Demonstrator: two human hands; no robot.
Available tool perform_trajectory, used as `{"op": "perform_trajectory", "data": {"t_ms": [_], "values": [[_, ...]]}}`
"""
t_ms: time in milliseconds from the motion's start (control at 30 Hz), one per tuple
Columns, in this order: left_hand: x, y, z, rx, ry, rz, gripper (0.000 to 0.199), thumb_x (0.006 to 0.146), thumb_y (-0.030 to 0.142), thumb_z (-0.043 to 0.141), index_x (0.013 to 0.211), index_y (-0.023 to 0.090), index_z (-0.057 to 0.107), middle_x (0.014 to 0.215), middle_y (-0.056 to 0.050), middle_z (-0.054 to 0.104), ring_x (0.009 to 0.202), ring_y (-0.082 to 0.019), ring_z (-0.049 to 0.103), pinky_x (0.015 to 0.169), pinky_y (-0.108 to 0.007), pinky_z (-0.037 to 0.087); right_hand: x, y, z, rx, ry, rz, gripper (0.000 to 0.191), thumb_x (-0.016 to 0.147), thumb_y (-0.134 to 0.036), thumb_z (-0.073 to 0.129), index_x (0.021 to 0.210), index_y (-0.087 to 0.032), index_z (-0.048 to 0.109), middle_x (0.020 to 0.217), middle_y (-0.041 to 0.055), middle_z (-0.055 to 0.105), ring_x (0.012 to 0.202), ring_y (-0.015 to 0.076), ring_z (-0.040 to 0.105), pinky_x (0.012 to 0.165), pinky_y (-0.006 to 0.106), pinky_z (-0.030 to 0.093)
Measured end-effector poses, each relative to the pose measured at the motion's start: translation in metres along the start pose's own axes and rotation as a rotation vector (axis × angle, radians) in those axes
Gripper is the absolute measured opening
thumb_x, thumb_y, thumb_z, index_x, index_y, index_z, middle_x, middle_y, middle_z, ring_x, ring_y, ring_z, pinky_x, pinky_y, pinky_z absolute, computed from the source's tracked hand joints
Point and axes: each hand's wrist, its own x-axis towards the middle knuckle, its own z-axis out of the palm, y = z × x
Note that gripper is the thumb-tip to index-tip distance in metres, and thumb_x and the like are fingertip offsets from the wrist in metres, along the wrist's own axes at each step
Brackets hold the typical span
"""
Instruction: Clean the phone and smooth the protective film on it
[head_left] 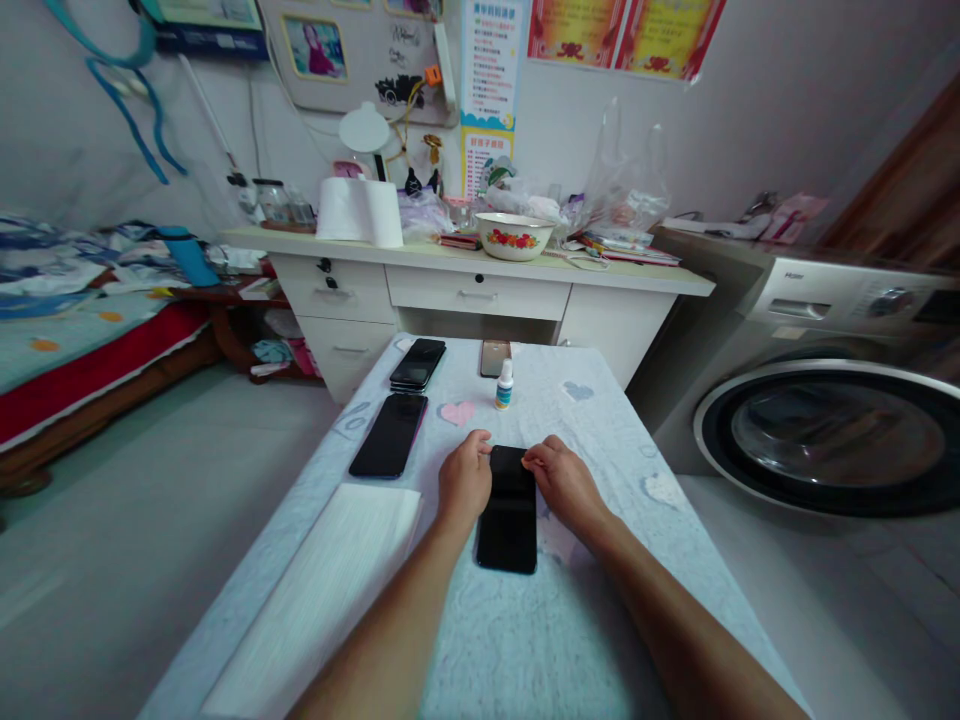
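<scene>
A black phone (508,525) lies screen up on the cloth-covered table. At its upper left edge is my left hand (465,478), fingers closed together against the phone's side. My right hand (562,480) is at the upper right corner, its fingertips pinched over the screen's edge on something small and orange that I cannot make out. Beyond the hands stands a small white spray bottle (504,387), with a brownish phone (495,357) lying behind it. To the left lie another dark phone (389,436) and a stack of phones (418,364).
A folded white cloth (322,590) lies along the table's left side. Behind the table, a white desk (480,290) holds a flowered bowl (514,236), paper rolls (360,210) and plastic bags. A washing machine (825,370) stands at the right, a bed (97,340) at the left.
</scene>
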Motion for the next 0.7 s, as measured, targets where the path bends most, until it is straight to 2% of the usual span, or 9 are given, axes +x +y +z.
{"op": "perform_trajectory", "data": {"t_ms": [167,300,400,533,700], "values": [[-0.02,0.013,-0.01,0.037,-0.127,-0.02,0.047,0.081,0.004,0.035,0.127,0.013,0.041,0.116,-0.014,0.063,0.102,-0.018,0.061,0.089,-0.028,0.043,0.015,-0.009,-0.003,-0.091,-0.073,-0.019,0.018,0.091,-0.021,0.047,0.095,-0.02,0.065,0.096,0.0045,0.057,0.082,0.013,0.057,0.073,0.022,0.038],[-0.049,0.02,-0.024,0.203,-0.238,0.034,0.061,0.082,0.014,0.042,0.14,0.009,0.023,0.123,-0.019,0.058,0.114,-0.026,0.055,0.093,-0.034,0.041,0.027,-0.02,-0.001,-0.126,-0.11,-0.04,0.019,0.09,-0.022,0.048,0.097,-0.02,0.065,0.097,0.0049,0.058,0.084,0.0137,0.058,0.073,0.023,0.038],[-0.07,0.022,-0.036,0.245,-0.311,0.098,0.072,0.08,0.021,0.046,0.144,0.012,0.016,0.13,-0.017,0.053,0.116,-0.028,0.052,0.097,-0.037,0.038,0.033,-0.027,0.003,-0.138,-0.115,-0.047,0.02,0.091,-0.024,0.048,0.097,-0.02,0.066,0.097,0.0051,0.058,0.085,0.0143,0.058,0.073,0.023,0.038],[-0.087,0.019,-0.048,0.256,-0.392,0.174,0.08,0.07,0.023,0.055,0.143,0.017,0.022,0.132,-0.014,0.051,0.121,-0.029,0.046,0.101,-0.039,0.035,0.037,-0.034,0.009,-0.148,-0.123,-0.054,0.02,0.091,-0.025,0.047,0.097,-0.021,0.066,0.097,0.0053,0.058,0.087,0.0146,0.057,0.073,0.023,0.038],[-0.087,0.016,-0.05,0.308,-0.412,0.207,0.08,0.063,0.019,0.06,0.139,0.016,0.032,0.127,-0.013,0.052,0.119,-0.029,0.045,0.1,-0.039,0.036,0.038,-0.034,0.01,-0.145,-0.127,-0.05,0.022,0.092,-0.026,0.046,0.098,-0.021,0.067,0.099,0.0052,0.058,0.088,0.0147,0.057,0.074,0.023,0.038]]}}
